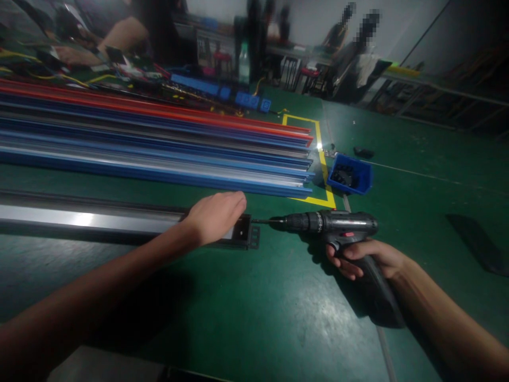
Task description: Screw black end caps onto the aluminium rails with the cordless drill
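Note:
A long grey metal rail [79,218] lies across the green floor, ending in a black end piece [243,232]. My left hand [214,215] rests curled over the rail's right end, pressing on it. My right hand [368,258] is wrapped round the grip of a black cordless drill [338,223]. The drill lies level, and its bit [260,221] points left and touches the end piece.
Several long blue, grey and red rails [159,143] lie stacked beyond. A blue bin [350,174] of small dark parts stands by yellow floor tape [324,175]. A dark flat object [479,244] lies at right. People sit at benches in the background.

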The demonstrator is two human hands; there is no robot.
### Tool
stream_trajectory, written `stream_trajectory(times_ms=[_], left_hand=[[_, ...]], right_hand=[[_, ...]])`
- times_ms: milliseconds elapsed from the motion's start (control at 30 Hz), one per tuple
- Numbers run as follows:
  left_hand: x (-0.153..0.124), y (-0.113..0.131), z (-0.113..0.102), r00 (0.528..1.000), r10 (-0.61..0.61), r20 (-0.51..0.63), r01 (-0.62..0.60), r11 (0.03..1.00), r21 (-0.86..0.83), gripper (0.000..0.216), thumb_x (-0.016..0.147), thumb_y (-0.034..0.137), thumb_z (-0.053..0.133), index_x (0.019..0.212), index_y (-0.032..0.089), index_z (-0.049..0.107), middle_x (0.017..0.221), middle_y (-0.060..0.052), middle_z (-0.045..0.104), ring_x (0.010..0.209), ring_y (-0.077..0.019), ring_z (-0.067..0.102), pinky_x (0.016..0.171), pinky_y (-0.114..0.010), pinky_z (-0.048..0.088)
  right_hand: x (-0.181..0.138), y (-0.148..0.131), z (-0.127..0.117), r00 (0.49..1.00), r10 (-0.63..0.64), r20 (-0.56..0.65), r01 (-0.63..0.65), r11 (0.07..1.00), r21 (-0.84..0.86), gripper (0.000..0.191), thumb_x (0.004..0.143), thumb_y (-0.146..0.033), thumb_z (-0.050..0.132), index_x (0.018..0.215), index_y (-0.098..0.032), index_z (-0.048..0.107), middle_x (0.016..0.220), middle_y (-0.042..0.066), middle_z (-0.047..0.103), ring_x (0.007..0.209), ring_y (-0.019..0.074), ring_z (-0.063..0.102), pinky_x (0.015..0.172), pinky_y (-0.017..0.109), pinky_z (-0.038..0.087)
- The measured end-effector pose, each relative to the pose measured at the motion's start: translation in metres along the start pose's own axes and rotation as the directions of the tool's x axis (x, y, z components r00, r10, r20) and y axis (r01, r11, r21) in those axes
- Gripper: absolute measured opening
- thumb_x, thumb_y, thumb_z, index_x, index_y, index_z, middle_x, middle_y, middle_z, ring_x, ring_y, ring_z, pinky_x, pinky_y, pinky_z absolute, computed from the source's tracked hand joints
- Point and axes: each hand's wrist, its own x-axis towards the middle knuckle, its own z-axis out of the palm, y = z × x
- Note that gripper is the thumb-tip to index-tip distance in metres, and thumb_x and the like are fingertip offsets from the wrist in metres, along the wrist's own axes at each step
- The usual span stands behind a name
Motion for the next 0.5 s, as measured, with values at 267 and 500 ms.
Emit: stream_trajectory(times_ms=[267, 500], left_hand=[[-0.0007, 0.0000, -0.0008, 1.000, -0.001, -0.001, 0.001, 1.000, -0.004, 0.043, 0.104, 0.041, 0.025, 0.104, 0.022, 0.064, 0.103, -0.007, 0.073, 0.092, -0.0256, 0.069, 0.072, -0.036, 0.044], [-0.0010, 0.0007, -0.0010, 1.000, 0.003, 0.006, -0.003, 1.000, 0.004, 0.041, 0.104, 0.040, 0.025, 0.103, 0.023, 0.062, 0.103, -0.006, 0.073, 0.093, -0.0256, 0.069, 0.074, -0.037, 0.044]], right_hand=[[-0.0008, 0.0005, -0.0019, 1.000, 0.011, 0.001, -0.011, 1.000, 0.018, 0.025, 0.086, -0.014, 0.069, 0.109, -0.006, 0.074, 0.093, 0.013, 0.072, 0.056, 0.0090, 0.062, 0.062, 0.023, 0.059], [0.0009, 0.0010, -0.0019, 1.000, 0.004, 0.025, -0.005, 0.999, 0.032, 0.026, 0.086, -0.013, 0.069, 0.110, -0.006, 0.074, 0.093, 0.012, 0.073, 0.056, 0.0086, 0.063, 0.064, 0.023, 0.060]])
